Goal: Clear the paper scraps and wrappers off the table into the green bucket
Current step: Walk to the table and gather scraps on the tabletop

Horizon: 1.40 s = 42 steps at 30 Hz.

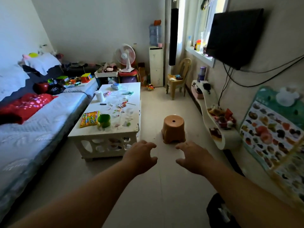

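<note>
A low white table stands ahead on the left. Small paper scraps and wrappers lie strewn over its middle and right side. The green bucket sits on the table near its front edge, beside a yellow toy board. My left hand and my right hand reach forward over the floor, well short of the table, fingers loosely curled, holding nothing.
An orange plastic stool stands on the floor right of the table, just beyond my hands. A bed runs along the left. A curved white shelf and a wall TV line the right. A white roll stands on the table.
</note>
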Each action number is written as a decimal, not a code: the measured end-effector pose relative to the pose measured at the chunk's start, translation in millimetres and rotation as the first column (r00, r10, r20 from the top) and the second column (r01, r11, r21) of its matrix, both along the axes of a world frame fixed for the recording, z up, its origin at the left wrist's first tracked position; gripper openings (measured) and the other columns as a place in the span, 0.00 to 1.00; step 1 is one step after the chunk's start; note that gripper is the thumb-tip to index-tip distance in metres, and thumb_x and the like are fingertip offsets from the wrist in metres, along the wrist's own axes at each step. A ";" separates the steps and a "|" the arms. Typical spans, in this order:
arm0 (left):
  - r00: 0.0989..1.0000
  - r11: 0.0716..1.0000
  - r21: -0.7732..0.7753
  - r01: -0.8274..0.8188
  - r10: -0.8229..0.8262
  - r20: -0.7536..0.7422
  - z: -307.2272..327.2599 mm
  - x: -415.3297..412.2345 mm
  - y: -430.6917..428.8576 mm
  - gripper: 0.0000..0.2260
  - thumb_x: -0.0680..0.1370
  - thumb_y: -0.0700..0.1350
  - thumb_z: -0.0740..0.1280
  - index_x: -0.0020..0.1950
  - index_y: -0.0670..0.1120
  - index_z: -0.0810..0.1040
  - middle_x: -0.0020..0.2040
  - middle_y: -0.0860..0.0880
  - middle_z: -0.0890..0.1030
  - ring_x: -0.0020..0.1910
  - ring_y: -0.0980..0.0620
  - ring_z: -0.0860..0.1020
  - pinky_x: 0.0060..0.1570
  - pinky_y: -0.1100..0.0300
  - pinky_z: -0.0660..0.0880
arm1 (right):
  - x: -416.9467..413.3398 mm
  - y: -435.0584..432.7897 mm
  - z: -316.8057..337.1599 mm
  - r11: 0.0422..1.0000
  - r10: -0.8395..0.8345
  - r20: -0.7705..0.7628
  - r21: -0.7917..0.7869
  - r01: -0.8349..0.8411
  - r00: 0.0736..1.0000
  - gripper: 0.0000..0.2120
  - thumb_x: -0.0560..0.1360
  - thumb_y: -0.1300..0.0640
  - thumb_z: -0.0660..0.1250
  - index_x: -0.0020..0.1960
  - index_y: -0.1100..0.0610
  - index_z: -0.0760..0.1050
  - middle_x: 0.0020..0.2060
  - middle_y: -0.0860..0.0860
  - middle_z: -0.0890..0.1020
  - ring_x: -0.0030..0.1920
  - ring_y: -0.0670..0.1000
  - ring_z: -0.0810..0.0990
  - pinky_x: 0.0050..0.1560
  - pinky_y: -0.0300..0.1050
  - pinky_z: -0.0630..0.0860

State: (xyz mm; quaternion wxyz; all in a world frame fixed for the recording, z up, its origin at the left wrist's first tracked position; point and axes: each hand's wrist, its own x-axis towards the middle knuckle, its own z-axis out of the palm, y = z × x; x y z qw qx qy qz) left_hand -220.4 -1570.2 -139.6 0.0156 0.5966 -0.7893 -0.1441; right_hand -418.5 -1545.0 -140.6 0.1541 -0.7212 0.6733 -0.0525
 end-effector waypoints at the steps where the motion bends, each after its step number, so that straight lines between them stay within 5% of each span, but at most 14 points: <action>1: 1.000 1.000 -0.006 0.004 -0.004 0.009 2.3 1.5 -25.8 0.26 0.77 0.57 0.65 0.75 0.56 0.68 0.73 0.48 0.71 0.71 0.46 0.69 0.67 0.50 0.70 | 1.9 -23.3 1.6 1.000 -0.004 0.007 -0.004 0.004 1.000 0.27 0.73 0.44 0.66 0.70 0.46 0.65 0.68 0.49 0.70 0.64 0.52 0.73 0.62 0.50 0.72; 11: 1.000 1.000 0.009 0.013 -0.013 -0.018 -11.2 -20.4 -248.2 0.26 0.77 0.57 0.66 0.74 0.55 0.69 0.70 0.47 0.73 0.69 0.47 0.70 0.65 0.51 0.71 | -23.4 -244.7 -9.6 0.999 0.030 0.009 0.033 -0.031 0.999 0.26 0.73 0.44 0.66 0.69 0.47 0.66 0.65 0.50 0.72 0.62 0.52 0.74 0.61 0.51 0.74; 23: 0.978 0.981 0.032 -0.189 0.191 -0.089 -14.3 -60.7 -525.0 0.27 0.76 0.57 0.64 0.74 0.56 0.68 0.72 0.49 0.71 0.70 0.47 0.68 0.68 0.50 0.68 | -63.8 -564.4 -3.2 0.979 0.195 -0.069 0.077 -0.190 0.978 0.27 0.71 0.41 0.65 0.69 0.40 0.63 0.69 0.46 0.69 0.63 0.53 0.75 0.61 0.53 0.75; 42: 0.882 0.888 0.110 -0.447 0.458 -0.113 -48.9 72.6 -890.3 0.24 0.75 0.55 0.64 0.72 0.57 0.71 0.72 0.52 0.71 0.70 0.50 0.70 0.67 0.54 0.69 | 85.0 -979.2 -28.6 0.865 0.500 -0.103 0.119 -0.488 0.860 0.25 0.74 0.43 0.63 0.69 0.44 0.65 0.68 0.48 0.69 0.65 0.52 0.73 0.64 0.49 0.70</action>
